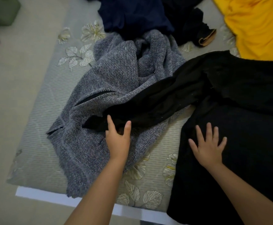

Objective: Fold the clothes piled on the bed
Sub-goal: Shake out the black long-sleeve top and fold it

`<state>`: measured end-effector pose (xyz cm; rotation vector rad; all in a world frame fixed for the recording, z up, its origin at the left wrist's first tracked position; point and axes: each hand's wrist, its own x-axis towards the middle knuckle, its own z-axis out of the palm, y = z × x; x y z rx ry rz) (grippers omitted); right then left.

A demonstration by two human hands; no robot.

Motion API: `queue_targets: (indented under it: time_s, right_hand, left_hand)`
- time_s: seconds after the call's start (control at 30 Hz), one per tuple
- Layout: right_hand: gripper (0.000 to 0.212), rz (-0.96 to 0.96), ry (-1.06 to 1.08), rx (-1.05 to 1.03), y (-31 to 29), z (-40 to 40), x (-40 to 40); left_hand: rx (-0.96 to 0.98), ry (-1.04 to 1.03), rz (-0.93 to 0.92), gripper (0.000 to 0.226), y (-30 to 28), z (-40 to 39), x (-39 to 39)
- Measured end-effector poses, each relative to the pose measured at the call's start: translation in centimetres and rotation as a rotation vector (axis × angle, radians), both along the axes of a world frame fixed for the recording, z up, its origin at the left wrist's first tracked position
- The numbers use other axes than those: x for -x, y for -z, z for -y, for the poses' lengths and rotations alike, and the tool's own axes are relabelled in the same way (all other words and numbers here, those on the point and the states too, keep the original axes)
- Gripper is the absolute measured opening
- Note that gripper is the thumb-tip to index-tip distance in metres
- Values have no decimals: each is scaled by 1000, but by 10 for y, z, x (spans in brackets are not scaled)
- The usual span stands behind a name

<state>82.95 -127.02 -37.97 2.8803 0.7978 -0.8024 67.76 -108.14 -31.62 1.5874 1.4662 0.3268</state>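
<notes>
The left hand (117, 137) takes the end of the black sleeve (148, 103) between thumb and forefinger, the two digits spread into a wide V with cloth bunched between them; the other fingers are hidden under the fabric, so how firmly they close cannot be told. The right hand (208, 143) lies flat, fingers straight and fanned, pressing on the body of the black garment (246, 127) and gripping nothing.

The sleeve runs out from the black garment and lies across the grey knitted sweater (113, 82), which sits just beside the garment, toward the bed's (40, 124) free edge. A navy garment (132, 13) and a yellow one (259, 26) lie beyond the sweater, at the far end of the bed.

The risk, as I judge it, is that the loose pinch catches the grey knit as well and drags it along when the sleeve is folded in. The black garment also hangs over the near edge, and could slide off if the flat hand lifts.
</notes>
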Motion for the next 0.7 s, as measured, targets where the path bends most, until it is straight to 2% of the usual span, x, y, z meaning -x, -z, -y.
queue_targets:
  time_s: [0.1,0.23,0.43,0.53,0.63,0.7]
  right_hand:
    - [58,-106,-50,-15,-6,8,-10]
    - [56,-154,-51,-123,-21,38,-35]
    - [57,6,173,-68,-42,116,-110]
    - [56,39,260,-114,-48,164,-150]
    - [72,61,374,-187,-53,213,-181]
    - [86,73,443,-200,-47,247,-198]
  left_hand:
    - [-79,62,33,81,-16,14,-13]
    - [-143,208,37,87,-46,27,-61]
    - [-384,573,-18,82,-85,70,-187]
    - [-500,800,-29,79,-94,110,-259]
    - [-585,1070,12,75,-87,161,-327]
    - [-603,1311,-40,74,-73,200,-366]
